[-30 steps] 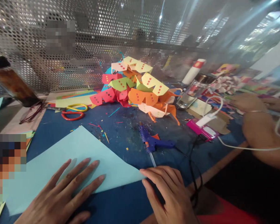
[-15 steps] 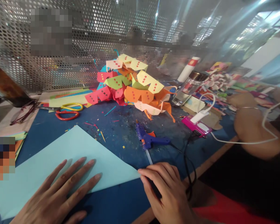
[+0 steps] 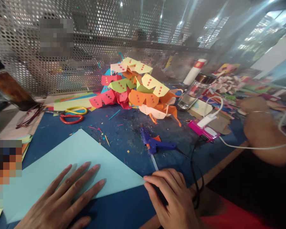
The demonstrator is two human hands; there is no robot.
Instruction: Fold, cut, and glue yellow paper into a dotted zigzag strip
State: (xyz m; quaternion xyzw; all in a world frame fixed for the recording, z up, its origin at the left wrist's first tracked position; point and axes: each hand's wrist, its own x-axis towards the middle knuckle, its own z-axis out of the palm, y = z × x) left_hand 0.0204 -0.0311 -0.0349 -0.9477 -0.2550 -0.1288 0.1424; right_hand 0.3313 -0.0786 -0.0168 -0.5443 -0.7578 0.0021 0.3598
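- Surface: a blue mat (image 3: 124, 133) covers the table, marked with dark stains and strewn with small paper scraps.
- A light blue sheet (image 3: 62, 159) lies flat on the near left part of the mat, with one corner pointing right.
- Beyond the sheet, a blue glue gun (image 3: 157, 144) lies on the mat. Its black cord (image 3: 195, 178) loops towards the near right.
- Scissors (image 3: 72, 114) lie at mid-left. A pile (image 3: 135, 90) of folded coloured paper pieces stands at centre rear.
- A perforated metal screen (image 3: 97, 41) closes off the far side.
- Left hand (image 3: 62, 197): released, palm down, fingers spread, resting flat on the near part of the sheet.
- Right hand (image 3: 171, 197): fingers bent, grasping nothing. The fingertips (image 3: 146, 183) press on the right corner of the sheet.
- Another person's arm (image 3: 264, 140) rests on the table at right, well apart from both hands. A white cable (image 3: 248, 148) passes beside it.
- Edges: the wooden table edge (image 3: 219, 170) runs diagonally just right of the right hand.
- Open room: bare mat lies between the sheet and the pile, broken only by the glue gun.
- A pink device (image 3: 203, 130) and a jar (image 3: 193, 93) occupy the right rear.
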